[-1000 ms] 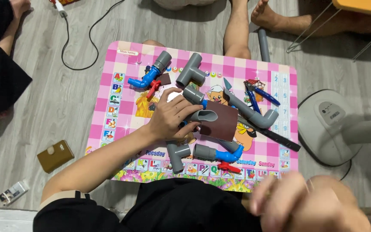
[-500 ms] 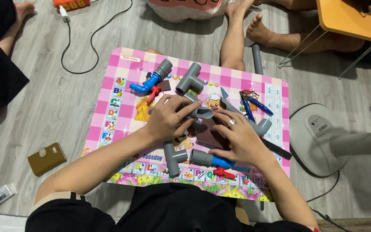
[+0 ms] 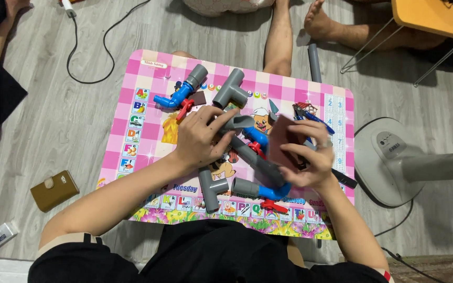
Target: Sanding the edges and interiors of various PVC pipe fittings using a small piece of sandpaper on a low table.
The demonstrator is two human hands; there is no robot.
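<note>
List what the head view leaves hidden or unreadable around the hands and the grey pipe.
- Head view: part of the grey pipe lies under the left hand.
- Its lower end is covered by the right hand and the brown sheet.
- The blue valve is partly hidden behind the right hand.
- The tools on the pink table are too small to identify.

This looks like a room in a home, with the work done on the floor. A low folding table (image 3: 132,136) with a pink checked children's alphabet top stands on grey wood-look flooring (image 3: 38,115), and bare feet (image 3: 318,21) of another person rest just beyond it. A standing fan's base (image 3: 389,157), a loose black cable (image 3: 87,57) and a brown wallet (image 3: 54,189) lie about.
</note>
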